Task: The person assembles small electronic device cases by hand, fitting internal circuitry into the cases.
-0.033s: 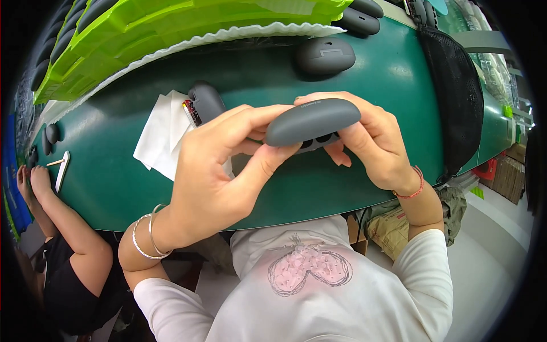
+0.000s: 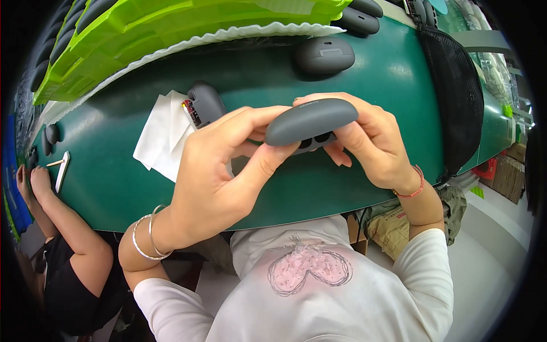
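Above the green table, both hands hold a dark grey earbud charging case (image 2: 312,121), its smooth lid towards me. Dark hollows show in the gap beneath the lid, so the case stands partly opened; most of its inside is hidden. My left hand (image 2: 219,171) grips the left end between thumb and fingers. At the right end, the thumb and forefinger of my right hand (image 2: 370,139) close on it. Left of the hands, a similar case (image 2: 206,104) lies with a red and metallic edge showing, beside white wipes (image 2: 163,134).
Another closed grey case (image 2: 325,56) sits on the green table (image 2: 256,74) beyond my hands. A lime-green tray (image 2: 171,34) spans the back left, edged by white foam. At right lies a black mesh pouch (image 2: 453,97). Another person's hands (image 2: 35,182) rest at far left.
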Demonstrator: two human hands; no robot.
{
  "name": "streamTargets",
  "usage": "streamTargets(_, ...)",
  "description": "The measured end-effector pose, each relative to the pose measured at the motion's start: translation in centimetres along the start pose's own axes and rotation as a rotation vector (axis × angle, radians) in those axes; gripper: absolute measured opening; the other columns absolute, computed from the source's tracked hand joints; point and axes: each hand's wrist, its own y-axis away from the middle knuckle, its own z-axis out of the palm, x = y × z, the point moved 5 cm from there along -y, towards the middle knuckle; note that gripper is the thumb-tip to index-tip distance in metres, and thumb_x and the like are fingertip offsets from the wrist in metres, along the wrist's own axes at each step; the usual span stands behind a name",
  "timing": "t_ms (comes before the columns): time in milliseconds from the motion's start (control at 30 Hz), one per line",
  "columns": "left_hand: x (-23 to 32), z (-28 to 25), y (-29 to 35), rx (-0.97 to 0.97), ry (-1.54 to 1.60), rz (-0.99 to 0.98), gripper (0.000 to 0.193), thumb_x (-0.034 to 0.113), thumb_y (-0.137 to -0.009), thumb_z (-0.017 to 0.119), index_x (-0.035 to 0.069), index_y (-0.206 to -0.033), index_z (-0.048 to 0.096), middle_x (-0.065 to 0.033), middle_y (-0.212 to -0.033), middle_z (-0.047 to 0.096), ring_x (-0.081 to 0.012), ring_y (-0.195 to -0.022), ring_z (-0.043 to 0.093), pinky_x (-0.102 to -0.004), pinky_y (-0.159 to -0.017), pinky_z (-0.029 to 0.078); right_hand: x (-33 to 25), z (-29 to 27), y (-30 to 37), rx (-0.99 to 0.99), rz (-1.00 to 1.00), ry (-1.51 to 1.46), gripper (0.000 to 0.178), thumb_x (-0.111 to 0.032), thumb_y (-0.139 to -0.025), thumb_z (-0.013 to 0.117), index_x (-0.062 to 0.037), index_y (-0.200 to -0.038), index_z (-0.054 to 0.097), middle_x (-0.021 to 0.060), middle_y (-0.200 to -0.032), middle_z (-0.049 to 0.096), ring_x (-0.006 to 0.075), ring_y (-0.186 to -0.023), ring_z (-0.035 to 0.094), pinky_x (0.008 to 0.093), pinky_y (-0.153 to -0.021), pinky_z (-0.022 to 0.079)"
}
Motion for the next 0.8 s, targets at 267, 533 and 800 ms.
streamTargets(267,0.2,0.6,-0.3,0.173,-0.321,0.207,0.030,-0.012,-0.073,0.063,-0.005,-0.102,0.064,-0.0153,-0.083,0.070,-0.0248,-0.077,0.072,-0.0281,-0.067,0.057,-0.5,1.2,0.4,0.177,-0.271,0.430,0.034,0.011,-0.079,0.052,0.0042,-0.111,0.062,0.0169,-0.094,0.069,0.0283,-0.080,0.068,0.0306,-0.071,0.053)
streamTargets(533,0.0,0.1,-0.8,0.109,-0.013,0.012,0.016,0.000,-0.091,0.058,-0.006,-0.106,0.061,-0.0080,-0.092,0.066,-0.0120,-0.078,0.065,-0.0251,-0.068,0.056,0.6,0.9,0.3,0.215,-0.113,0.061,0.022,-0.001,-0.095,0.048,0.0031,-0.112,0.062,0.0065,-0.087,0.066,0.0105,-0.065,0.060,0.0229,-0.059,0.050)
streamTargets(800,-0.4,-0.1,-0.5,0.089,0.214,-0.091,0.029,0.022,-0.098,0.055,-0.004,-0.110,0.059,-0.0097,-0.097,0.064,-0.0149,-0.077,0.064,-0.0284,-0.070,0.057,1.6,1.1,0.3,0.102,-0.064,-0.238,0.030,-0.015,-0.100,0.050,0.0022,-0.124,0.055,0.0054,-0.092,0.061,0.0085,-0.065,0.056,0.0234,-0.058,0.050)
